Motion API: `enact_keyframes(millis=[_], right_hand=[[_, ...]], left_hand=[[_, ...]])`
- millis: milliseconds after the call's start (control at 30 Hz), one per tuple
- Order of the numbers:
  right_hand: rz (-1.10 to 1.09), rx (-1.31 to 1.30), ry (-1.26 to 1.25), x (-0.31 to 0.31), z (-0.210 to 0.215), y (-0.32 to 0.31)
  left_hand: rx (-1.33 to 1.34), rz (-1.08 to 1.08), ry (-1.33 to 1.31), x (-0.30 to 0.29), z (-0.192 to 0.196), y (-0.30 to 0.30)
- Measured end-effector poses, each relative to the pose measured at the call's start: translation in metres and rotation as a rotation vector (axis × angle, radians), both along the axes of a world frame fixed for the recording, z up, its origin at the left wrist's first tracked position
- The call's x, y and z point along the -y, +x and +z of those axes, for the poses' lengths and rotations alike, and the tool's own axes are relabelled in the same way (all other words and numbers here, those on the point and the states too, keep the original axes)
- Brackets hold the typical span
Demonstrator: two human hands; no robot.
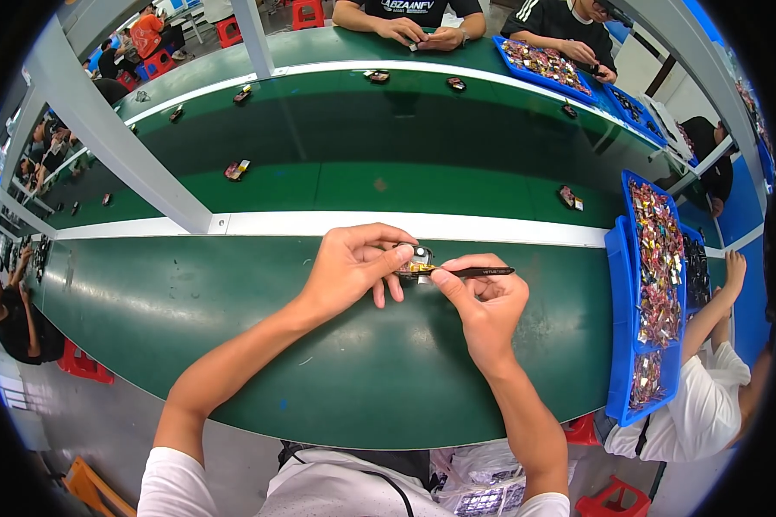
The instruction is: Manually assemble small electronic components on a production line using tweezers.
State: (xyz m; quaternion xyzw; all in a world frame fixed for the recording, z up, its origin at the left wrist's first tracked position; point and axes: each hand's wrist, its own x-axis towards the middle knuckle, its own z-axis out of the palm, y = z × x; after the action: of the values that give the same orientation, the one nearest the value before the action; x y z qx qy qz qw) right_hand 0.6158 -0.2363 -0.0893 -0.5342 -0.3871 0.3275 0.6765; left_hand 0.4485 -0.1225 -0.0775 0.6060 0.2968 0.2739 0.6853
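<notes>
Here, a device (422, 256) sits pinched in left grip (351, 264); right grip (494, 306) clasps likely tweezers (488, 271).

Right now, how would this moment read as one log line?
left hand: holds small device | right hand: holds slim black tool, tip at device | right side: blue trays, small parts

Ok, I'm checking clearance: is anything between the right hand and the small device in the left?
Nothing visible blocks the way: the right hand, holding a slim black tool, is right beside the small device, which the left hand grips.
</notes>
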Motion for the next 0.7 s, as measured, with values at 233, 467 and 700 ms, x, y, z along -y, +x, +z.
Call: enact_keyframes(millis=[233, 467, 700], right_hand=[[-0.038, 0.033, 0.055, 0.0022, -0.0011, 0.0009], [-0.085, 0.202, 0.132, 0.0008, -0.0041, 0.0011], [-0.101, 0.28, 0.159, 0.0002, -0.0035, 0.0024]], left_hand=[[0.074, -0.035, -0.059, 0.0005, 0.0011, 0.0029], [0.091, -0.053, -0.084, 0.0005, -0.0057, 0.0043], [0.119, -0.049, -0.076, 0.0022, -0.0069, 0.0081]])
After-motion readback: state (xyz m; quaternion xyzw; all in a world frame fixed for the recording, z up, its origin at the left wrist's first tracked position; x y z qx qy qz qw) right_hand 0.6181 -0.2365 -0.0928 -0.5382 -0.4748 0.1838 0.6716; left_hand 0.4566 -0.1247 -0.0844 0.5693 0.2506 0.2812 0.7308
